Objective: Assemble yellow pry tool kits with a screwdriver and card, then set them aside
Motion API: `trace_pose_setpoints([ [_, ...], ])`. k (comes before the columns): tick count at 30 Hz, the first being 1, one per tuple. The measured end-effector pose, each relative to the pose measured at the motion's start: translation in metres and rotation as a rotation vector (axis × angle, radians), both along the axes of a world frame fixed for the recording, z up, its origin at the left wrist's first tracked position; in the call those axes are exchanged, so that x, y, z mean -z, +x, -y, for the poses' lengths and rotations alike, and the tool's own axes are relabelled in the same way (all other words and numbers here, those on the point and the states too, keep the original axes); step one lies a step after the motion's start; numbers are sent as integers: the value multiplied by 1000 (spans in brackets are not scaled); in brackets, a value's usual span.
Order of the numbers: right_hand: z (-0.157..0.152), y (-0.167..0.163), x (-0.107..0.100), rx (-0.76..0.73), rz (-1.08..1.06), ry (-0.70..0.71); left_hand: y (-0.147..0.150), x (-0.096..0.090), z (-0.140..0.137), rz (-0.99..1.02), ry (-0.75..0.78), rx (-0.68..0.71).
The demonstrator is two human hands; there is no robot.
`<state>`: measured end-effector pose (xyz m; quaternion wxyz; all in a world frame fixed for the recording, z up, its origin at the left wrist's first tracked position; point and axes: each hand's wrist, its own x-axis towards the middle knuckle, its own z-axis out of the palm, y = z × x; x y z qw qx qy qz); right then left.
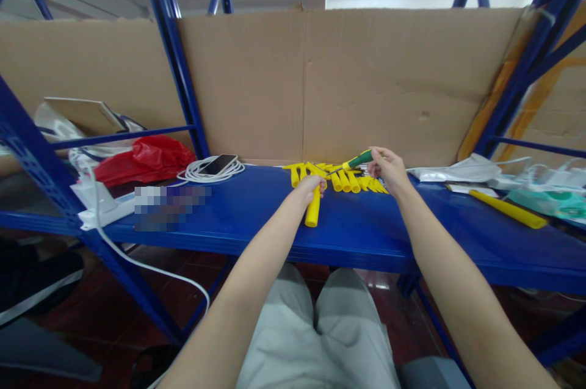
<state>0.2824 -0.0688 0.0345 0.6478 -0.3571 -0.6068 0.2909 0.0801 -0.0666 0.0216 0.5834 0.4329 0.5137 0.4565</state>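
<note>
My left hand (314,185) is wrapped round a yellow tube-shaped piece (312,212), whose round lower end sticks out below the fist, over the front part of the blue shelf (265,209). In my right hand (387,168) is a screwdriver (359,159) with a green and yellow handle, gripped at its back end. The screwdriver's shaft slants down to the left, its tip at or close to the top of the left fist; whether it touches the yellow piece I cannot tell. Just behind my hands lie several similar yellow pieces (347,181) in a row.
A phone (220,163) rests on a coiled white cable (201,175) at the left, near a red plastic bag (146,160) and a white power strip (110,212). A yellow bar (508,209) lies at the right. Cardboard (366,83) closes the back; blue posts (171,53) flank it.
</note>
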Motion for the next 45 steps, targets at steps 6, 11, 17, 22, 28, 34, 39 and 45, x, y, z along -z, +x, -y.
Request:
trace_pose_setpoints([
  [6,5,-2,-3,-122,-41,-8,0,-2,2,6,4,4],
  [11,4,-5,-2,-32,-51,25,0,-1,2,21,5,3],
  [17,2,-6,-1,62,-46,28,0,-1,1,23,15,9],
  [22,5,-5,-2,16,-58,-3,0,0,1,32,10,3],
  [28,7,-3,-3,-124,-47,-52,0,0,1,25,5,6],
  [34,4,-3,-1,-33,-54,-33,-1,0,0,23,3,6],
  [39,3,-6,-2,36,-80,-34,0,0,0,36,8,13],
  [45,2,-4,0,57,-41,-21,0,0,1,40,7,7],
])
